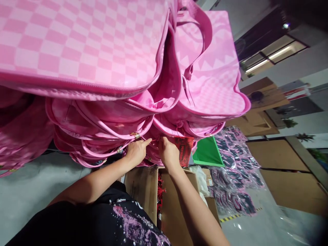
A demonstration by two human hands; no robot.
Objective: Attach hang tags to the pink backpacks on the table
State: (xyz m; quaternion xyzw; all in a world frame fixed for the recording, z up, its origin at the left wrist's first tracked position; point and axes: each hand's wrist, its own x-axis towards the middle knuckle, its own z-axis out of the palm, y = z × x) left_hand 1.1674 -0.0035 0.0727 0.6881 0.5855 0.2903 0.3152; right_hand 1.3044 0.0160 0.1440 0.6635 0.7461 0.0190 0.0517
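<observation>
A tall heap of pink checkered bags (84,51) fills the top and left of the view, with straps and small gold clasps (135,135) hanging at its lower edge. My left hand (135,152) pinches a thin red string at the bottom of the heap, fingers closed. My right hand (167,152) is closed just beside it, gripping a red hang tag (185,148) that hangs to its right. Both hands nearly touch under the lowest bag.
An open cardboard box (143,188) with red tags inside stands below my hands. A green bin (207,152) sits to the right, next to a pile of dark plastic-wrapped packets (235,171). Flattened cardboard (292,184) lies on the grey floor at right.
</observation>
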